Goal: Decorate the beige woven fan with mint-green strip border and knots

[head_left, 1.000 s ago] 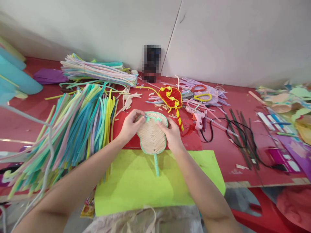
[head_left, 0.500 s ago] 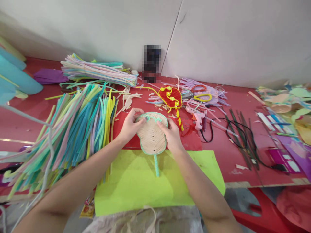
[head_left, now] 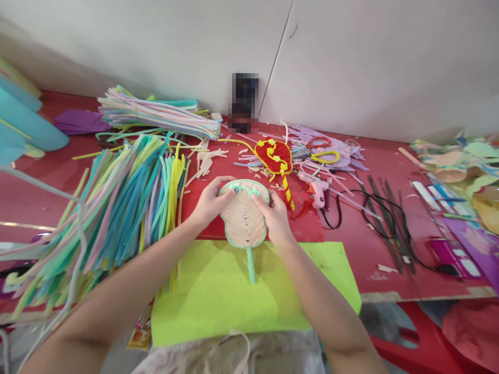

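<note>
Between my two hands is a cream fan (head_left: 245, 221) made of pipe cleaners, with a mint-green border and a green twisted handle (head_left: 251, 266) pointing toward me. My left hand (head_left: 212, 202) grips its upper left edge, thumb on the front near a small green curl. On the upper right edge my right hand (head_left: 276, 213) is closed the same way, its thumb by a second green decoration. The fingers behind the fan are partly hidden. Below the fan lies a lime-green sheet (head_left: 218, 296). Beyond it rests a red fan (head_left: 273, 156) with yellow trim and flowers.
Bundles of coloured pipe cleaners (head_left: 128, 192) fill the left side. Scissors (head_left: 312, 154) and a pink glue gun (head_left: 317, 191) lie right of the red fan. A black cable (head_left: 390, 228) crosses dark sticks farther right. A pixelated dark object (head_left: 245, 101) stands against the wall.
Almost nothing differs. Both hands keep their hold on the cream fan, which stays in the same place.
</note>
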`<state>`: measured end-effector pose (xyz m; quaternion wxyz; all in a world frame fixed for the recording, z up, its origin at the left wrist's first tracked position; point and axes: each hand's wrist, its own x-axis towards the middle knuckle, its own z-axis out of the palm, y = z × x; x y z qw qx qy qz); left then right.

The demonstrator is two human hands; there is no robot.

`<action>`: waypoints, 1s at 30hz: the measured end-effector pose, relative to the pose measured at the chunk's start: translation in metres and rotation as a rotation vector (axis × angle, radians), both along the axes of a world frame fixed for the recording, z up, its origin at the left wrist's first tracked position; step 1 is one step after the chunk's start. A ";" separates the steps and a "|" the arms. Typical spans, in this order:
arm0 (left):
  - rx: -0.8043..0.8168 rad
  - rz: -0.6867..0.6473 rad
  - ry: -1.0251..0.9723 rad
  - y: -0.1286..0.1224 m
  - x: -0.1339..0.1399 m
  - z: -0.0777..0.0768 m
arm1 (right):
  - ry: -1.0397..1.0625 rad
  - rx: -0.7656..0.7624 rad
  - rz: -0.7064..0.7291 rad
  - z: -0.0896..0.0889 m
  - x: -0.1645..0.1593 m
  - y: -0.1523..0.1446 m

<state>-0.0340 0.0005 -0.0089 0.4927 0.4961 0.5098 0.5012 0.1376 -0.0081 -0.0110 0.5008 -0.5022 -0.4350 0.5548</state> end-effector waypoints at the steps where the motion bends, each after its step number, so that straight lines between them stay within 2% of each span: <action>1: -0.003 0.000 -0.001 0.000 0.000 0.000 | -0.003 0.004 -0.006 0.001 0.000 0.001; 9: 0.004 -0.020 0.047 0.000 -0.002 -0.002 | 0.001 0.020 0.007 0.001 0.004 0.005; 18: -0.017 -0.008 -0.250 0.004 0.000 -0.007 | 0.015 0.024 -0.012 -0.005 0.003 0.004; 27: -0.079 -0.072 0.009 0.001 -0.002 -0.004 | 0.002 0.009 -0.028 -0.004 0.002 0.002; 30: -0.065 -0.058 0.059 0.001 -0.003 -0.005 | -0.025 0.013 -0.028 -0.004 0.002 0.001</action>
